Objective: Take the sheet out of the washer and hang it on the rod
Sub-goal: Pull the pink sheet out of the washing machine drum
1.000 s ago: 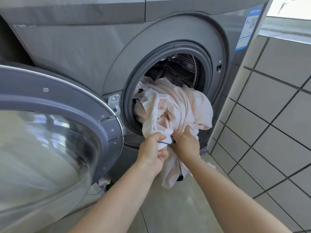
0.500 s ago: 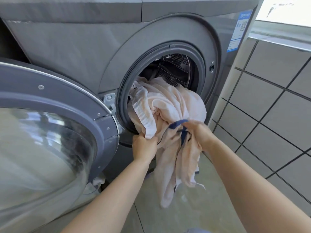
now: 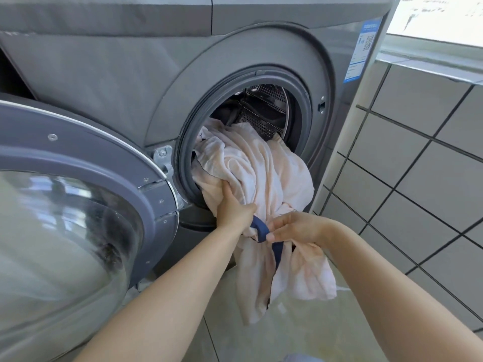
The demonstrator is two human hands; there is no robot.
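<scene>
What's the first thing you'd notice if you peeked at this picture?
A big crumpled pale pink sheet spills out of the round opening of the grey front-loading washer and hangs toward the floor. The left hand grips its folds while the right hand pinches its dark blue trim. The glass washer door stands open at left.

Pale sheet (image 3: 264,173) — half out of washer (image 3: 109,82)

Single head view, close, downward toward the washer (image 3: 109,82) opening
</scene>
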